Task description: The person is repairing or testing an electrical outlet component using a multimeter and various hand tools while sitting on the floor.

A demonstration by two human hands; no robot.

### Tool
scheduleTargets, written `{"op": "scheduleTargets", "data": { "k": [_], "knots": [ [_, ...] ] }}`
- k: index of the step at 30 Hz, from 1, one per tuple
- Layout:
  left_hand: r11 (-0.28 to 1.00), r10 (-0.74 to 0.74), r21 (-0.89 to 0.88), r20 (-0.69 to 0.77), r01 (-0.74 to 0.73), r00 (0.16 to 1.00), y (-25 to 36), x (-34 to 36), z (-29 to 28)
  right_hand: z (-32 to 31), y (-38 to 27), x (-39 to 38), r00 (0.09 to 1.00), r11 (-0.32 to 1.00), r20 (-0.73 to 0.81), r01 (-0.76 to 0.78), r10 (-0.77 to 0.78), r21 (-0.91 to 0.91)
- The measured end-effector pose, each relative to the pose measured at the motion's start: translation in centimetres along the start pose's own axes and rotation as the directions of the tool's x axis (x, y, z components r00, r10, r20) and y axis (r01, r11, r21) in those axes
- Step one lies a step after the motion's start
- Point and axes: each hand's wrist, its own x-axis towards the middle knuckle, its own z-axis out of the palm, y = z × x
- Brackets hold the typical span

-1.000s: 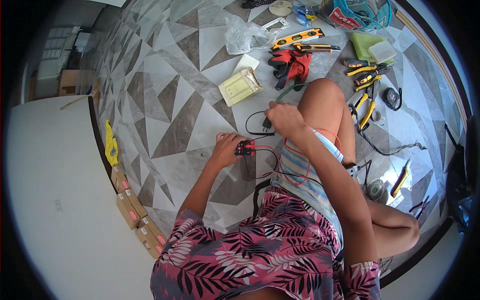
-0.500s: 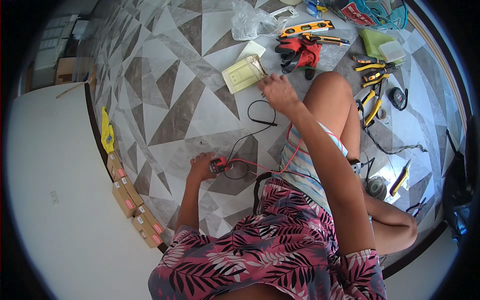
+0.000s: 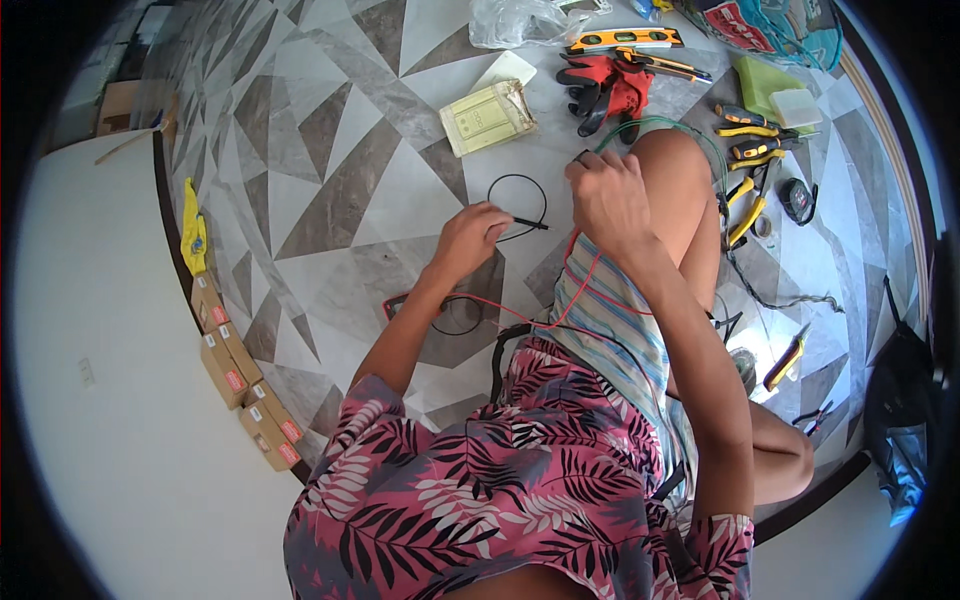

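Note:
My left hand is over the floor, fingers bent together at one end of a black test probe. That end is hidden behind the fingertips. A loop of the black lead curves round beyond it. Above my bent knee, my right hand is closed on a green wire, which arcs over the knee. A red test lead crosses my striped shorts and the floor. Under my left forearm lies a red and dark multimeter, mostly covered.
Ahead lie a pale yellow cover, red and black gloves, an orange spirit level and a plastic bag. Screwdrivers, yellow-handled pliers and a tape measure are at right. Small cartons line the left wall.
My left hand has left the multimeter and moved forward to the black probe. My right hand has drawn back toward the knee, away from the yellow cover, and a green wire now shows at it.

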Motion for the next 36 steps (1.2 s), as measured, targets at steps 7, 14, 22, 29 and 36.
{"op": "scheduleTargets", "data": {
  "k": [7,14,22,29,36],
  "knots": [
    [0.959,0.243,0.157,-0.043,-0.234,0.969,-0.6,3.4,2.8,4.5,-6.8,-0.6,0.868,0.937,0.473,0.027,0.151,-0.349],
    [0.906,0.258,0.273,0.25,-0.324,0.933,-0.3,4.2,0.8,5.8,-6.9,-1.4,0.792,0.948,0.573,-0.02,0.21,-0.319],
    [0.996,0.093,-0.043,0.321,-0.084,0.943,-3.6,2.4,-2.5,4.0,-6.9,-1.2,0.813,0.96,0.537,-0.09,0.225,-0.266],
    [0.964,-0.128,-0.265,-0.341,0.036,0.931,2.4,-0.1,-12.9,-6.1,-2.9,-4.1,0.905,0.486,-0.02,-0.209,0.425,0.849],
    [0.823,-0.353,0.551,0.306,0.138,0.884,8.4,-0.4,-18.9,-9.6,2.9,-13.8,0.824,-0.506,0.256,0.044,0.506,0.861]
  ]
}}
